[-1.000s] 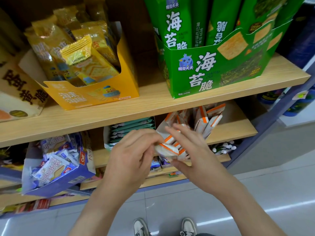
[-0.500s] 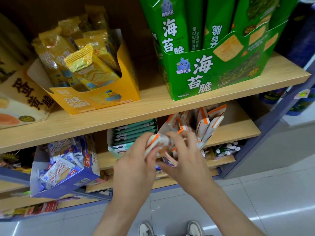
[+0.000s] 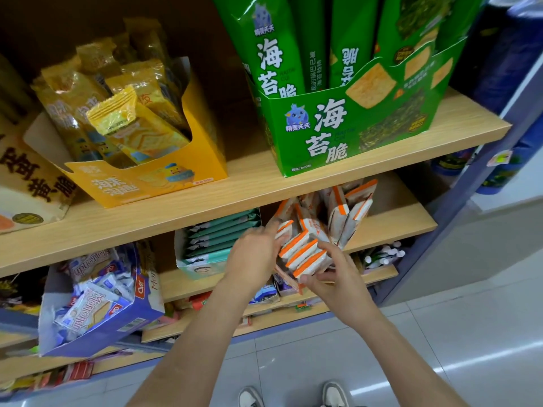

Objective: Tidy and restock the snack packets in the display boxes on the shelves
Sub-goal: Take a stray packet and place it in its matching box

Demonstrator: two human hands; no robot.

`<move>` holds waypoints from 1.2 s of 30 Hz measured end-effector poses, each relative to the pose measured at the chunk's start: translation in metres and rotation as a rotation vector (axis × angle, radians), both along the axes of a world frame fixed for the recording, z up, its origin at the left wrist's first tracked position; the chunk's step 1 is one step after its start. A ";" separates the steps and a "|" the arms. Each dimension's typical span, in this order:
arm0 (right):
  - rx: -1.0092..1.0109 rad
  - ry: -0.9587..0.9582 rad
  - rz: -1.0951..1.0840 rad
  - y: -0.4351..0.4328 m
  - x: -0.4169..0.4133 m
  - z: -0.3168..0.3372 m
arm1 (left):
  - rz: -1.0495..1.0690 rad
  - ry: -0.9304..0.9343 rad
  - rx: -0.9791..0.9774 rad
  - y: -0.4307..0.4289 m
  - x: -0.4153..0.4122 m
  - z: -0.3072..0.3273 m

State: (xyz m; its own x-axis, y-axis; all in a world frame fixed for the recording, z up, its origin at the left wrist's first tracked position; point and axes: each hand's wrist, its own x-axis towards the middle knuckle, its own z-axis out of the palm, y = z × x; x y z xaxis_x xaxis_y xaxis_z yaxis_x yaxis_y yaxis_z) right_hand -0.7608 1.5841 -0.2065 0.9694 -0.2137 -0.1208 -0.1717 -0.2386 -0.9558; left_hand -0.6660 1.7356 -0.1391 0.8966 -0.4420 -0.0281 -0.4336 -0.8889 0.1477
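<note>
A row of white snack packets with orange stripes (image 3: 302,254) stands at the front of a display box on the second shelf. My right hand (image 3: 338,277) grips the front end of that row, thumb below and fingers above. My left hand (image 3: 255,257) presses against the row's left side, index finger stretched to the rear packets. More of the same orange-and-white packets (image 3: 349,207) lean loosely behind. The box's own walls are mostly hidden by my hands.
A teal packet box (image 3: 211,245) sits just left of my hands. A blue wafer box (image 3: 97,306) tilts at lower left. Above, on the wooden shelf (image 3: 235,189), stand a yellow box (image 3: 141,174) and a green seaweed-crisp box (image 3: 346,124). A blue post (image 3: 458,201) borders the right.
Both hands have moved up and forward from in front of the shelf to the box. The packets they held are now lined up in a neat row at the box's front.
</note>
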 end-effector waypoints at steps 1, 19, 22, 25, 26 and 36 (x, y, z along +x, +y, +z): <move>0.050 -0.008 -0.002 0.001 0.000 0.000 | 0.004 0.071 0.039 -0.002 0.003 -0.006; -0.461 -0.223 -0.275 -0.042 0.012 0.014 | 0.053 0.189 0.051 -0.078 0.008 0.000; -0.791 -0.212 -0.223 -0.061 0.045 0.034 | 0.017 0.091 0.017 -0.070 0.000 -0.006; -0.941 -0.053 -0.083 -0.064 0.069 0.037 | -0.045 0.108 0.021 -0.064 -0.013 -0.007; -0.964 -0.020 -0.047 -0.063 0.074 0.038 | -0.076 0.118 0.061 -0.062 -0.018 -0.007; -0.601 -0.032 -0.151 -0.050 0.069 0.061 | -0.038 -0.019 0.095 -0.048 -0.006 -0.020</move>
